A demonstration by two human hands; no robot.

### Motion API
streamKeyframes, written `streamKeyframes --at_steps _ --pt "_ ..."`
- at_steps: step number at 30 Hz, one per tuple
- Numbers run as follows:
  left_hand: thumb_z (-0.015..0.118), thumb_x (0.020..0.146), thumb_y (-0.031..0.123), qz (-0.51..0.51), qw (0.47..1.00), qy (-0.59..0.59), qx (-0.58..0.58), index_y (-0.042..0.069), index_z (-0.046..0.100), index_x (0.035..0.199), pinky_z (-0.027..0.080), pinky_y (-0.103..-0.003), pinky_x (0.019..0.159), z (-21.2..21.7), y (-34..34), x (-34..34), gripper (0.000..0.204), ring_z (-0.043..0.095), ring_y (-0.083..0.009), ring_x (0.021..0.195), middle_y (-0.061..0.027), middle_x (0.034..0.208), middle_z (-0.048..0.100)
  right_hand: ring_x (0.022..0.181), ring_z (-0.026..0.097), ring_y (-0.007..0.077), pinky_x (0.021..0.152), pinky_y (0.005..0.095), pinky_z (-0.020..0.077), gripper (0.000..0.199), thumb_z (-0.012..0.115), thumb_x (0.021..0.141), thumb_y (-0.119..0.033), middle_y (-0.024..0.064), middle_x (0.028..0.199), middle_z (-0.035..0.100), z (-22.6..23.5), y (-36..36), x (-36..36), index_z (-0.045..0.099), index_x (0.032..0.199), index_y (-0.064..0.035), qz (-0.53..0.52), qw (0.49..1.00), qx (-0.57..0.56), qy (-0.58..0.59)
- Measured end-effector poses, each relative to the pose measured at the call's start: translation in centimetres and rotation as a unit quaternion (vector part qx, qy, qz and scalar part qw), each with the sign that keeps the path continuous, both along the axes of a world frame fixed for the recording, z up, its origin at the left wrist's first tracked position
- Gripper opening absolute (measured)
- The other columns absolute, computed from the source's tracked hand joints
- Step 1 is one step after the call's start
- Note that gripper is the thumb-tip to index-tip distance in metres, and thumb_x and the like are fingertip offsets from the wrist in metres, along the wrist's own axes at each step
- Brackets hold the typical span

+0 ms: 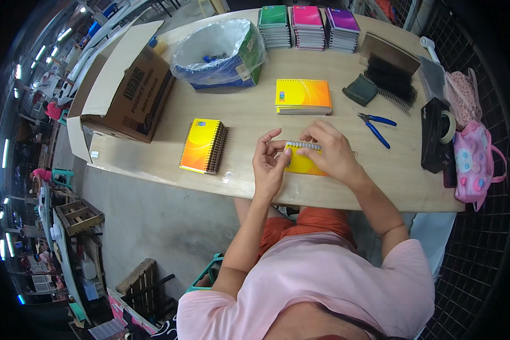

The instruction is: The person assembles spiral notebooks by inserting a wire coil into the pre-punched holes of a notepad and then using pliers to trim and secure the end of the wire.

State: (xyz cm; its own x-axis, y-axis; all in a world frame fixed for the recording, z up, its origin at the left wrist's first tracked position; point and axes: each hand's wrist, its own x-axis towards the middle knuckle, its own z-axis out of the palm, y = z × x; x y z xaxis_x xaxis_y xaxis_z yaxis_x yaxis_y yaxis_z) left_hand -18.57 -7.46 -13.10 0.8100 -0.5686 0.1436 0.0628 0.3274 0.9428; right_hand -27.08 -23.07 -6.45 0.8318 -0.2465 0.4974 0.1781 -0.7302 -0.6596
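Observation:
Near the front edge of the table, both hands are on a small yellow notebook (303, 165) with a row of binding holes along its far edge. My left hand (270, 166) grips its left end, thumb on the cover and other fingers partly raised. Bent over the binding edge, my right hand (333, 148) has its fingers pinched there; a thin dark wire end shows just right of it. Beyond the hands lies a stack of yellow-orange notebooks (303, 95). To the left stands a pile of spiral-bound yellow-orange notebooks (201, 145).
Blue-handled cutters (378, 129), a dark green pad (361, 90) and black binding coils (390, 79) lie to the right. A tape dispenser (434, 135) and pink pouch (474, 161) line the right edge. Behind are a plastic-lined box (224, 76), a cardboard carton (131, 90) and pink notebooks (308, 28).

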Motion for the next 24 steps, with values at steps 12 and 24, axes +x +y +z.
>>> streamKeyframes --at_steps 12,24 --pt "0.072 0.092 0.006 0.006 0.997 0.025 0.077 -0.004 0.068 0.112 0.051 -0.021 0.076 1.0 0.4 -0.2 0.022 0.062 -0.0081 0.086 -0.0045 0.097 0.069 0.102 0.061 0.0353 0.09 0.0423 0.0491 0.034 0.079 0.077 -0.018 0.0158 0.107 0.062 -1.0 -3.9 -2.3 0.065 0.104 -0.0022 -0.069 0.996 -0.019 0.057" --pt "0.072 0.092 0.01 0.012 0.994 -0.025 0.105 -0.004 0.07 0.105 0.051 -0.023 0.075 0.8 0.2 0.8 0.019 0.062 -0.0082 0.082 -0.0035 0.092 0.07 0.117 0.053 0.0335 0.097 0.0485 0.0431 0.043 0.063 0.094 -0.031 0.0152 0.119 0.056 -6.2 -13.5 -8.7 0.058 0.13 -0.0082 -0.274 0.889 -0.257 0.262"
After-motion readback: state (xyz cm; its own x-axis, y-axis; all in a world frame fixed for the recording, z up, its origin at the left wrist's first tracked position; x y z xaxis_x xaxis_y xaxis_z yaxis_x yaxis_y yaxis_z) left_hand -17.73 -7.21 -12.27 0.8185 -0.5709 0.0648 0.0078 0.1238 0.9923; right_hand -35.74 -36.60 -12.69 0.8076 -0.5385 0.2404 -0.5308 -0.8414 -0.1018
